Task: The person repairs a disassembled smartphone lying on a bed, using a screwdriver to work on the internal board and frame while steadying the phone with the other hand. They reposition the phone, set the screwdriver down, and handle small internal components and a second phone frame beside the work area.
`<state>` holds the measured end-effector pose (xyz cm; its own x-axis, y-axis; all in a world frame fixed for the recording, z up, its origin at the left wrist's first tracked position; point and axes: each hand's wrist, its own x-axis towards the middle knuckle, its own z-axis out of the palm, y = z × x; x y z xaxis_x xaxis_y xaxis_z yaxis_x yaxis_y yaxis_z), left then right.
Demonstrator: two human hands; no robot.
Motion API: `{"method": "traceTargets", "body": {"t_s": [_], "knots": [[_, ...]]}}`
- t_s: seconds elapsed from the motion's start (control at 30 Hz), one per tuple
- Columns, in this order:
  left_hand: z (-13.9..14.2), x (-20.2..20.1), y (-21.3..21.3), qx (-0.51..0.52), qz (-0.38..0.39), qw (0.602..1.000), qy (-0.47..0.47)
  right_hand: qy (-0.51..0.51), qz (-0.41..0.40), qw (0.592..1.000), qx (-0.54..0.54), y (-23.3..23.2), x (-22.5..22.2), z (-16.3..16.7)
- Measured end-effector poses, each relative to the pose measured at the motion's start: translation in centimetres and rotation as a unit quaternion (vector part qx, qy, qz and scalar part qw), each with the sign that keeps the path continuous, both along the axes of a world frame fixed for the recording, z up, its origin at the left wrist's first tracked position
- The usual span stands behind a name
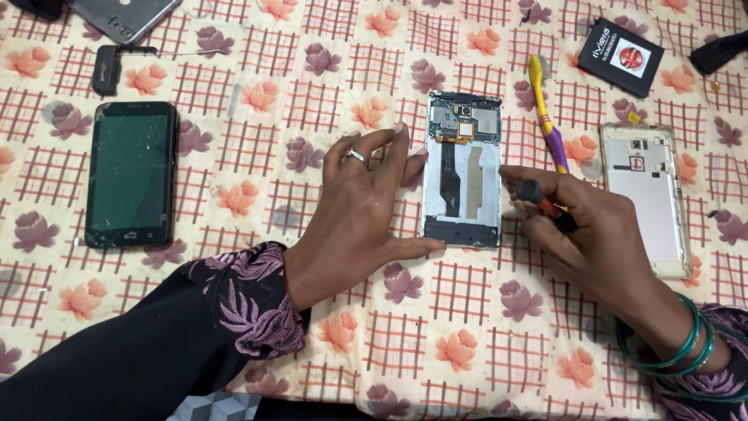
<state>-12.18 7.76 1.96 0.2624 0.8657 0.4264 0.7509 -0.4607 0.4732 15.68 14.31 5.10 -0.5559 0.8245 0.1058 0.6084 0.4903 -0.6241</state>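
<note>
An opened phone body (463,170) lies face down in the middle of the flowered cloth, its circuit board and flat cable showing. My left hand (360,209) rests flat against its left edge, fingers spread, thumb touching the bottom left corner. A ring sits on one finger. My right hand (580,226) is closed around a small screwdriver (538,196) with a black and orange handle, just right of the phone body. Its tip is hidden by my fingers.
A black phone with a scratched screen (130,174) lies at the left. A white back cover (648,195) lies at the right, a yellow and purple toothbrush (547,113) between it and the open phone. A black battery (620,56) sits top right, another device (125,15) top left.
</note>
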Motion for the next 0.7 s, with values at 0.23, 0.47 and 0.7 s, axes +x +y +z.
{"method": "traceTargets", "body": {"t_s": [0.23,0.47,0.7], "knots": [[0.1,-0.2,-0.2,0.008,-0.007,1.0,-0.013,0.005,0.031,0.993,0.111,0.9,0.2,0.5],[0.2,-0.3,-0.2,-0.002,-0.015,1.0,-0.02,0.035,0.002,0.997,0.075,1.9,-1.2,1.2],[0.5,-0.2,-0.2,-0.026,-0.012,0.999,-0.032,0.091,0.028,0.995,0.018,1.2,-2.5,0.9]]}}
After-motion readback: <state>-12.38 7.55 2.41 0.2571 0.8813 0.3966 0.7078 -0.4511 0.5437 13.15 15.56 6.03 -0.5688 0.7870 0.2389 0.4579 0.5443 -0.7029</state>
